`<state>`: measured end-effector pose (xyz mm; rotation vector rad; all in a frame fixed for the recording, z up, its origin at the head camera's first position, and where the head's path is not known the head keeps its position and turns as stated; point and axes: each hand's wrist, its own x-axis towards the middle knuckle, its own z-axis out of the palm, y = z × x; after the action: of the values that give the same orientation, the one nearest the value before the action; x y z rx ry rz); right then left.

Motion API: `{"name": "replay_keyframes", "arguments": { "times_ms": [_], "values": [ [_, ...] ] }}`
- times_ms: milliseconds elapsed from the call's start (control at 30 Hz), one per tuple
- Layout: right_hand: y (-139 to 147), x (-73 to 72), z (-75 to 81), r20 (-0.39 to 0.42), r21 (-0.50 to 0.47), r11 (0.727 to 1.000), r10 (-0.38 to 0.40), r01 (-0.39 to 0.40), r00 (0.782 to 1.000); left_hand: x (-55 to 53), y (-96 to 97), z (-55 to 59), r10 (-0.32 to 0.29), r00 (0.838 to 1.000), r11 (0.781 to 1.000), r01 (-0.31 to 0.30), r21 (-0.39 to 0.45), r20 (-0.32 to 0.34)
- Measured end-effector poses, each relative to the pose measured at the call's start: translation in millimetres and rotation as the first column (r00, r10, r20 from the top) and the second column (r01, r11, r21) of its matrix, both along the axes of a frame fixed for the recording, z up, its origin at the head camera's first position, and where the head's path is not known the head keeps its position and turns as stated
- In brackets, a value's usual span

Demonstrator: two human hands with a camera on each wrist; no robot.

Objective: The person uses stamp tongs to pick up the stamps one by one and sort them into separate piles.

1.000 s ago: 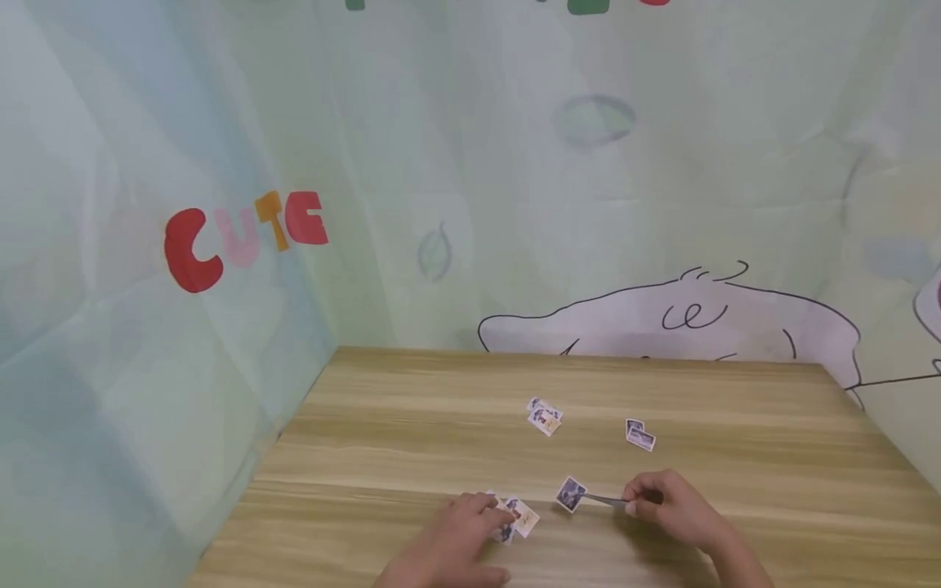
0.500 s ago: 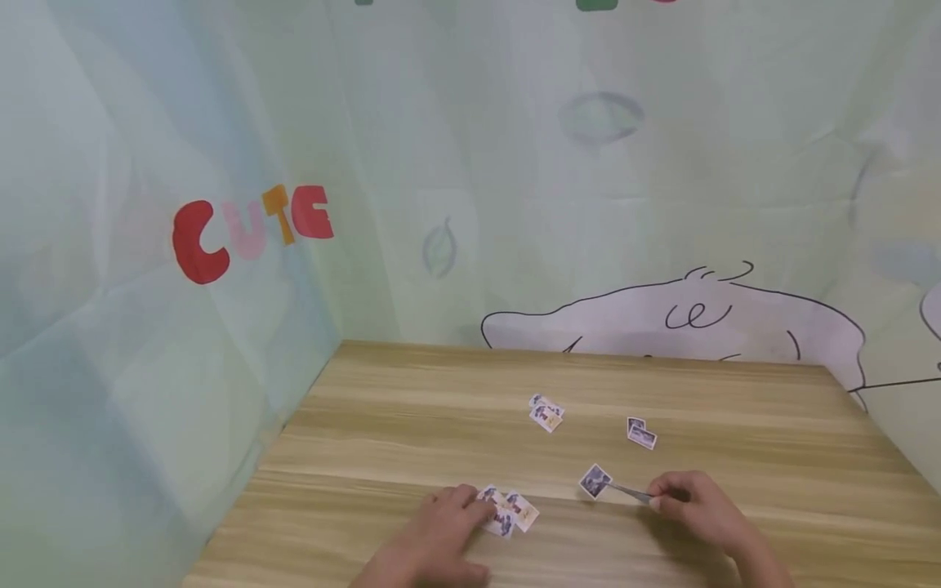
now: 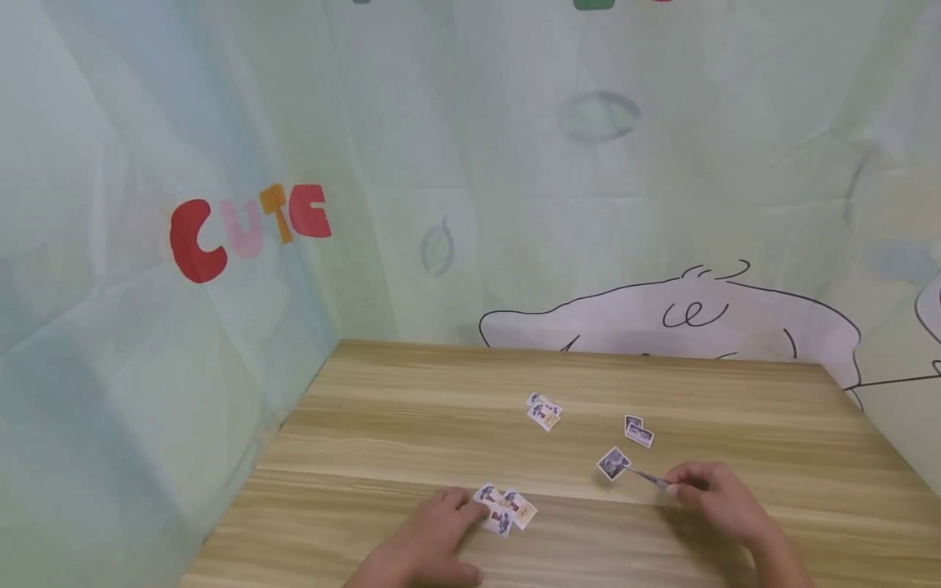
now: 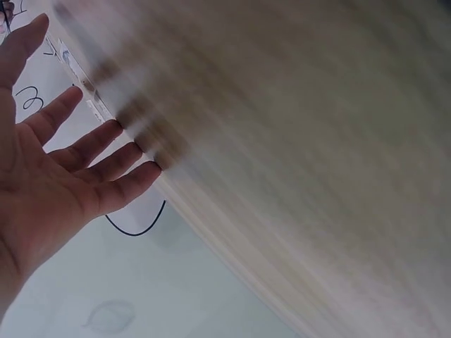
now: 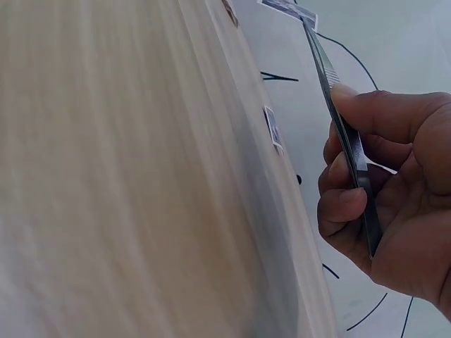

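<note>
My right hand (image 3: 716, 498) pinches a pair of metal tweezers (image 5: 352, 144). Their tips hold a small square picture card (image 3: 613, 464) with a dark print and white border, lifted off the table. My left hand (image 3: 434, 531) rests on the table with its fingers spread, the fingertips at the edge of a group of overlapping colourful cards (image 3: 520, 510). In the left wrist view, the fingers (image 4: 102, 141) are extended and the palm holds nothing.
Overlapping colourful cards (image 3: 544, 416) lie further back on the wooden table (image 3: 397, 416). To their right is a pair of dark-printed cards (image 3: 639, 434). A printed cloth backdrop (image 3: 456, 163) stands behind the table's far edge.
The right hand has carried the tweezers and the dark card to the right and further back. The left hand has slid left, uncovering more of the colourful cards.
</note>
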<state>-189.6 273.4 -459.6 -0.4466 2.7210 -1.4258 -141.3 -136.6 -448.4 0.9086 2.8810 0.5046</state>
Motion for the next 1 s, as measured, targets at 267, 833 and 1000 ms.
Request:
{"name": "replay_keyframes", "arguments": {
  "times_ms": [267, 833, 1000],
  "values": [
    [7.1, -5.4, 0.6, 0.036, 0.028, 0.989, -0.144, 0.143, 0.989, -2.2, 0.1, -2.3, 0.013, 0.999, 1.000, -0.012, -0.010, 0.031],
    [26.6, -12.6, 6.2, 0.203, 0.022, 0.968, -0.249, 0.250, 0.947, -1.2, 2.2, 0.9, 0.012, 0.999, 0.999, -0.010, -0.053, 0.043],
    [31.1, -15.0, 6.2, 0.204, 0.000, 0.965, -0.257, 0.263, 0.945, -0.8, 2.8, 1.2, 0.016, 0.998, 0.999, -0.013, -0.050, 0.058]
  ]
}}
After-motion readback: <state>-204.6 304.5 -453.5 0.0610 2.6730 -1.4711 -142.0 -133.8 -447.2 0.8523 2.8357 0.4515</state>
